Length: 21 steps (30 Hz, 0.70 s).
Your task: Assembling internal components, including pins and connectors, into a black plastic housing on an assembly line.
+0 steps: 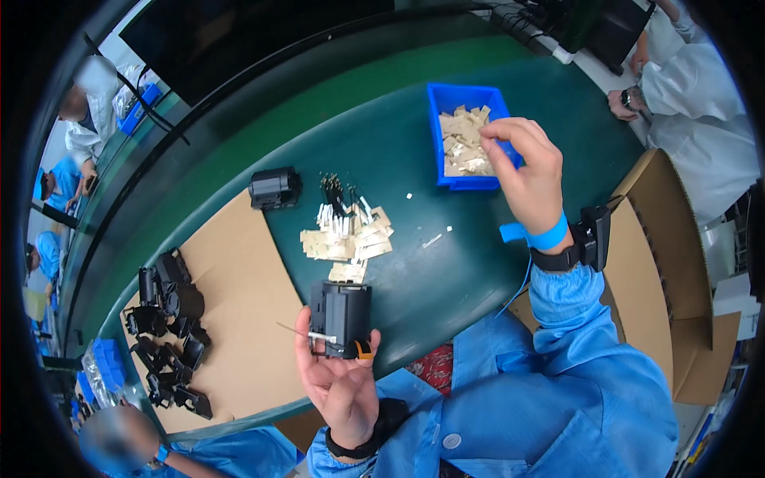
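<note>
My left hand (pixel 339 374) holds a black plastic housing (pixel 341 316) upright near the table's front edge; a thin wire and a small white part stick out at its left side. An orange cot covers one fingertip. My right hand (pixel 526 171) reaches over the blue bin (pixel 451 97) of small tan packets (pixel 464 143), its fingers pinched at the bin's right rim; whether they hold a packet I cannot tell. A blue wrist strap and a black band sit on that wrist.
Loose tan packets (pixel 351 239) and small pins lie mid-table on the green mat (pixel 414 263). Another black housing (pixel 273 188) sits behind. Several black parts (pixel 167 327) are piled on cardboard at left. A cardboard box (pixel 669 271) stands at right. Other people work around the edges.
</note>
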Each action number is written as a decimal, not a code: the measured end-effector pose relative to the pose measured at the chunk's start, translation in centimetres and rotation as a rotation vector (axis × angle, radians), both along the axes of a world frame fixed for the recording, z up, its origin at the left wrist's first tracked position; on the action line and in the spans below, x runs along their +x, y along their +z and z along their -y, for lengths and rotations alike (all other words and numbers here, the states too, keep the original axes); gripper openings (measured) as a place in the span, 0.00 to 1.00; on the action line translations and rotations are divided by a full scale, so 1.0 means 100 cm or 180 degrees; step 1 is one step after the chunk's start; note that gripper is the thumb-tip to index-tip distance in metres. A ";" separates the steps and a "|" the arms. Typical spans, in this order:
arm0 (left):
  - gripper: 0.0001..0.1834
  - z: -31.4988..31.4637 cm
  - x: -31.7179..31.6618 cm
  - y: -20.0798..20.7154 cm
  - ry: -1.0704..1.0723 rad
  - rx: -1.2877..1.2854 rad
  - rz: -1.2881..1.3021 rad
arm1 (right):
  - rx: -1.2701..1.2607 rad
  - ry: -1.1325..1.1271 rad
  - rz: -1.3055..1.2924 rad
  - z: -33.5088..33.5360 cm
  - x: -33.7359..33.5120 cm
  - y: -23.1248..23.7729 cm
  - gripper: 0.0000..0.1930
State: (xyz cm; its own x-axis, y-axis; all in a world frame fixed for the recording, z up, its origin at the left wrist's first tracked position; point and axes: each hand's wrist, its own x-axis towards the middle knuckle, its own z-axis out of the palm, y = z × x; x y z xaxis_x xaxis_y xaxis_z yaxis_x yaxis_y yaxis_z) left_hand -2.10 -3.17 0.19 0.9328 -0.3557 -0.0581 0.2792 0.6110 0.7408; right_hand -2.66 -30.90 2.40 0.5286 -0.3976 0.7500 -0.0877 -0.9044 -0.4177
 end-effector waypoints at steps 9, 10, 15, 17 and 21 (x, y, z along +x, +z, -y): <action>0.41 0.006 0.005 -0.003 -0.0281 -0.0327 0.0054 | 0.0889 0.2599 -0.0417 -0.115 -0.017 -0.010 0.16; 0.40 0.006 0.004 -0.003 -0.0291 -0.0271 0.0134 | 0.0885 0.2565 -0.0349 -0.117 -0.017 -0.010 0.16; 0.40 0.004 0.003 -0.006 -0.0130 0.0395 0.0138 | 0.1053 0.2586 -0.0359 -0.118 -0.013 -0.013 0.12; 0.40 0.004 0.003 -0.006 -0.0124 0.0486 0.0145 | 0.1134 0.2597 -0.0368 -0.118 -0.013 -0.013 0.10; 0.38 0.005 0.002 -0.004 -0.0148 0.0541 0.0107 | 0.1230 0.2577 -0.0475 -0.115 -0.012 -0.013 0.08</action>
